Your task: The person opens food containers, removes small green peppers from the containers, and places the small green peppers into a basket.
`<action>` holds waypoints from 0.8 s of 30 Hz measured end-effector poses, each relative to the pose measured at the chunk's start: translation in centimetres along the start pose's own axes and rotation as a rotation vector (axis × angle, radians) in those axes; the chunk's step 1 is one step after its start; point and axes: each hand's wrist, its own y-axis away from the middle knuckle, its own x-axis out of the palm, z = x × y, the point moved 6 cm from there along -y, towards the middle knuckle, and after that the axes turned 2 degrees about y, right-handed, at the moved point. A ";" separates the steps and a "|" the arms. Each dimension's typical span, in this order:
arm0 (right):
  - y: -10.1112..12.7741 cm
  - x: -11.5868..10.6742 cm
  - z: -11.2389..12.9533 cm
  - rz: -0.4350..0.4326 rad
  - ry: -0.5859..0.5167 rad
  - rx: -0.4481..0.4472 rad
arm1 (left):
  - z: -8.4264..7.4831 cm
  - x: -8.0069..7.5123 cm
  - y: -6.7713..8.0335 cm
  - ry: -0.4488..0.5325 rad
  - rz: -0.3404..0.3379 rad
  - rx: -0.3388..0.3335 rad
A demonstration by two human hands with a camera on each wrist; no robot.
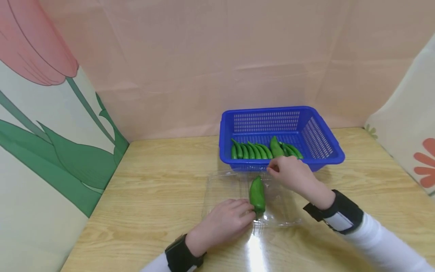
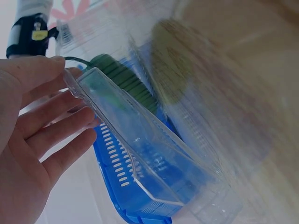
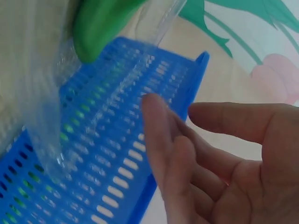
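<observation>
A green chili pepper (image 1: 257, 194) lies lengthwise over a clear plastic container (image 1: 280, 206), its stem toward the near edge. My left hand (image 1: 227, 219) is at the stem end; in the left wrist view its thumb and forefinger tips meet around the thin stem, next to the container's rim (image 2: 79, 88). The other left fingers lie loosely extended. Above the container's far edge hovers my right hand (image 1: 292, 173), in front of the basket. In the right wrist view its thumb and forefinger stand apart, holding nothing, and the other fingers are loosely bent.
Behind the container stands a blue plastic basket (image 1: 272, 112) with a row of slim green peppers (image 1: 251, 151) and a larger green pepper (image 1: 276, 146) inside. All rests on a wooden table (image 1: 153, 189). A pink cloth backdrop (image 1: 176, 68) rises behind, with patterned cloths at both sides.
</observation>
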 end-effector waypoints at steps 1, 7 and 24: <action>0.0 0.3 0.1 0.015 0.002 -0.013 | 0.0 0.0 0.0 -0.003 -0.002 0.002; 0.2 2.3 0.0 0.178 -0.051 -0.066 | -0.1 -0.2 0.0 -0.006 -0.006 0.010; -0.8 6.1 -0.8 0.374 -0.072 -0.152 | -0.1 -0.2 -0.1 0.002 -0.013 0.017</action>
